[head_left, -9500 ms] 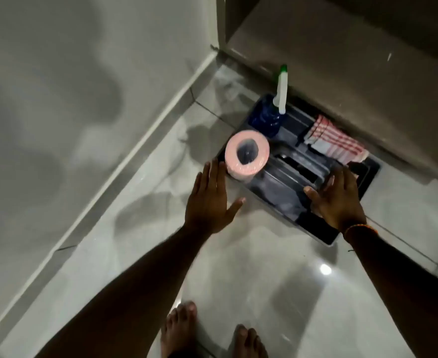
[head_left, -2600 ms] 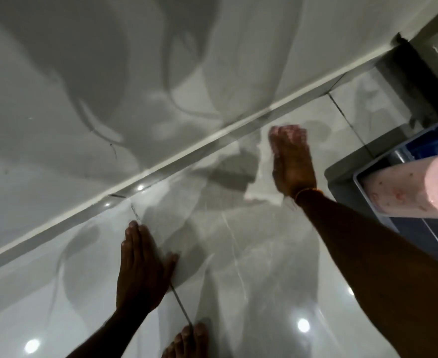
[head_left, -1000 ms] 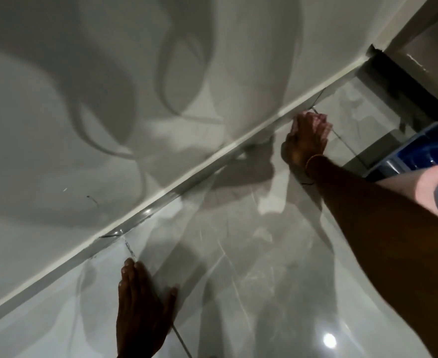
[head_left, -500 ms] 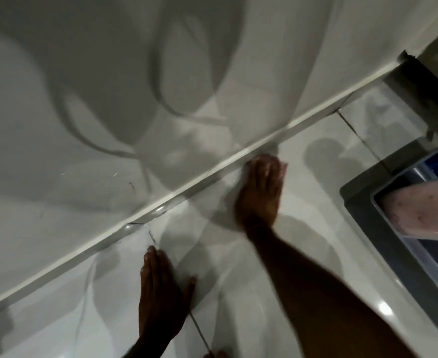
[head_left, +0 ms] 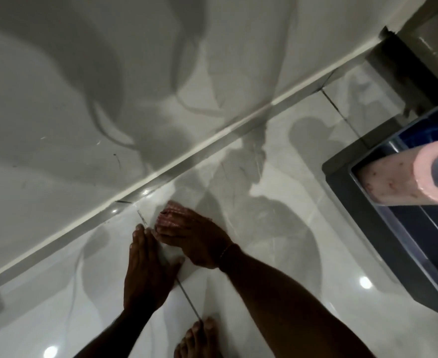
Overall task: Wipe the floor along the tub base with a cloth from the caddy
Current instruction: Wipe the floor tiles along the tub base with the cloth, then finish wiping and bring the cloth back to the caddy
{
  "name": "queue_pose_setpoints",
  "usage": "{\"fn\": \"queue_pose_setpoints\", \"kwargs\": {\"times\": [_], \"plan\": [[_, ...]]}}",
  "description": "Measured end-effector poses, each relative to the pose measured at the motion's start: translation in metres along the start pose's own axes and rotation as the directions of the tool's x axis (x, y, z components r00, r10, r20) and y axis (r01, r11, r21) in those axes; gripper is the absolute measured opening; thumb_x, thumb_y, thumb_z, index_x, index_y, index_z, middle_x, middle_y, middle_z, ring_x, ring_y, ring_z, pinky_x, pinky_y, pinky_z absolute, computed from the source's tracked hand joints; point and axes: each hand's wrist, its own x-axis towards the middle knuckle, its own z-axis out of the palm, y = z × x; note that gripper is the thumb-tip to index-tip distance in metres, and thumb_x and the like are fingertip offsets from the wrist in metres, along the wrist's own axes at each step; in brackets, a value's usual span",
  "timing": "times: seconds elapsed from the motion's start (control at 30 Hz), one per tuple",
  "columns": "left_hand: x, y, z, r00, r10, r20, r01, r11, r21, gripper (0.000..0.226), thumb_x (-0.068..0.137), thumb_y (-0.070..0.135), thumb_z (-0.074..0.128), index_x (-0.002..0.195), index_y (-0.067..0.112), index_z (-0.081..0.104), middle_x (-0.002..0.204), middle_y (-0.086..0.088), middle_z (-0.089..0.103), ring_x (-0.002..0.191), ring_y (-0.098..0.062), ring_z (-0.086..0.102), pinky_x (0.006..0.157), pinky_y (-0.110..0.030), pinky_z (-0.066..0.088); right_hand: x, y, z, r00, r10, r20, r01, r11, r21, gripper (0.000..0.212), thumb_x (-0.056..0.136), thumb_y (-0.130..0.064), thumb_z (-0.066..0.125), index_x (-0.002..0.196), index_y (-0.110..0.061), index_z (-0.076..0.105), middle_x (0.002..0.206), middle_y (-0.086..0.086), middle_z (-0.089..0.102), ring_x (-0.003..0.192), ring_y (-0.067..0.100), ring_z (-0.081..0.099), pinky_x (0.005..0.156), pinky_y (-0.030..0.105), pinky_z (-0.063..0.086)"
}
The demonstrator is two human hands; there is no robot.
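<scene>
My right hand (head_left: 194, 239) presses a red-and-white striped cloth (head_left: 170, 217) flat on the glossy tiled floor (head_left: 277, 228), a short way out from the tub base (head_left: 161, 174). Only the cloth's far end shows past my fingers. My left hand (head_left: 147, 270) lies flat on the floor just left of the right one, fingers together, fingertips nearly touching the cloth, holding nothing. The white tub wall (head_left: 83, 86) fills the upper left. The dark caddy (head_left: 342, 182) stands at the right edge.
A pink paper roll (head_left: 406, 177) lies in the caddy's near end, with a blue bottle (head_left: 435, 127) behind it. My bare foot (head_left: 200, 339) is at the bottom edge. A dark corner recess (head_left: 414, 73) sits at upper right.
My right hand has slid the cloth leftward along the floor from near the corner until it sits beside my left hand. The left hand has stayed planted.
</scene>
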Motion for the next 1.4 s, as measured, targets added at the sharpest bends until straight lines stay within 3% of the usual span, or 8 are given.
{"fn": "queue_pose_setpoints", "kwargs": {"times": [0.2, 0.3, 0.43, 0.57, 0.67, 0.8, 1.07, 1.4], "plan": [[0.000, 0.002, -0.028, 0.995, 0.069, 0.073, -0.077, 0.991, 0.107, 0.112, 0.092, 0.075, 0.038, 0.164, -0.007, 0.013, 0.172, -0.030, 0.014, 0.160, -0.046, 0.020, 0.128, -0.054, 0.027, -0.085, -0.016, -0.049, 0.955, 0.288, -0.073, -0.274, 0.949, 0.152, 0.063, 0.105, 0.010, 0.027, 0.159, -0.012, 0.050, 0.172, 0.008, 0.041, 0.168, 0.030, 0.021, 0.138, 0.056, 0.019], [-0.008, 0.025, -0.053, 0.988, 0.112, 0.106, -0.125, 0.984, 0.123, 0.110, 0.093, 0.075, 0.032, 0.165, -0.005, 0.006, 0.174, -0.028, 0.008, 0.161, -0.044, 0.017, 0.128, -0.055, 0.028, -0.135, -0.055, -0.087, 0.742, 0.670, 0.030, -0.628, 0.677, 0.384, 0.064, 0.110, -0.002, 0.021, 0.166, -0.030, 0.034, 0.179, -0.010, 0.023, 0.170, 0.012, 0.012, 0.140, 0.046, 0.017], [-0.036, 0.083, -0.078, 0.938, 0.318, 0.140, -0.340, 0.923, 0.180, 0.108, 0.098, 0.077, 0.016, 0.163, -0.010, 0.014, 0.172, -0.030, 0.011, 0.160, -0.043, 0.018, 0.128, -0.050, 0.027, -0.202, -0.111, -0.131, 0.533, 0.846, -0.003, -0.783, 0.494, 0.379, 0.087, 0.100, 0.022, 0.024, 0.170, -0.029, 0.021, 0.181, -0.014, 0.009, 0.168, 0.003, -0.005, 0.139, 0.029, 0.002], [-0.074, 0.163, -0.092, 0.837, 0.514, 0.189, -0.546, 0.809, 0.219, 0.099, 0.101, 0.069, 0.028, 0.162, -0.009, 0.019, 0.172, -0.029, 0.016, 0.160, -0.041, 0.021, 0.130, -0.035, 0.004, -0.257, -0.146, -0.189, 0.263, 0.956, -0.132, -0.804, 0.292, 0.518, 0.082, 0.106, 0.016, 0.023, 0.167, -0.039, 0.022, 0.179, -0.017, 0.024, 0.168, 0.001, 0.005, 0.138, 0.030, 0.004], [-0.098, 0.230, -0.091, 0.729, 0.638, 0.249, -0.683, 0.703, 0.200, 0.097, 0.098, 0.064, 0.038, 0.160, -0.010, 0.025, 0.171, -0.029, 0.020, 0.159, -0.043, 0.026, 0.128, -0.037, 0.009, -0.303, -0.159, -0.242, 0.049, 0.978, -0.204, -0.782, 0.164, 0.602, 0.064, 0.114, 0.000, 0.026, 0.166, -0.036, 0.032, 0.176, -0.013, 0.032, 0.166, -0.002, 0.016, 0.140, 0.038, 0.014], [-0.108, 0.313, -0.077, 0.601, 0.744, 0.291, -0.798, 0.579, 0.167, 0.097, 0.098, 0.064, 0.041, 0.160, -0.009, 0.028, 0.171, -0.029, 0.024, 0.159, -0.043, 0.026, 0.126, -0.045, 0.024, -0.362, -0.141, -0.292, -0.074, 0.929, -0.362, -0.763, 0.181, 0.621, 0.056, 0.117, -0.036, 0.022, 0.163, -0.011, 0.043, 0.171, 0.009, 0.043, 0.161, 0.010, 0.036, 0.134, 0.042, 0.026], [-0.054, 0.419, -0.007, 0.365, 0.881, 0.299, -0.924, 0.304, 0.232, 0.094, 0.101, 0.060, 0.042, 0.164, -0.006, 0.020, 0.173, -0.030, 0.017, 0.161, -0.042, 0.021, 0.130, -0.049, 0.024, -0.426, -0.020, -0.315, -0.117, 0.916, -0.384, -0.895, 0.070, 0.441, 0.080, 0.095, 0.022, 0.039, 0.169, -0.006, 0.027, 0.179, 0.016, 0.023, 0.168, 0.037, 0.017, 0.139, 0.053, 0.015], [-0.027, 0.417, 0.043, 0.344, 0.882, 0.322, -0.924, 0.257, 0.284, 0.096, 0.103, 0.068, 0.033, 0.165, -0.004, 0.016, 0.174, -0.027, 0.013, 0.163, -0.040, 0.014, 0.132, -0.051, 0.017, -0.398, 0.045, -0.248, -0.119, 0.942, -0.314, -0.972, -0.046, 0.232, 0.087, 0.105, -0.013, 0.053, 0.171, -0.006, -0.004, 0.181, 0.019, -0.007, 0.168, 0.043, -0.013, 0.138, 0.056, -0.010]]}}
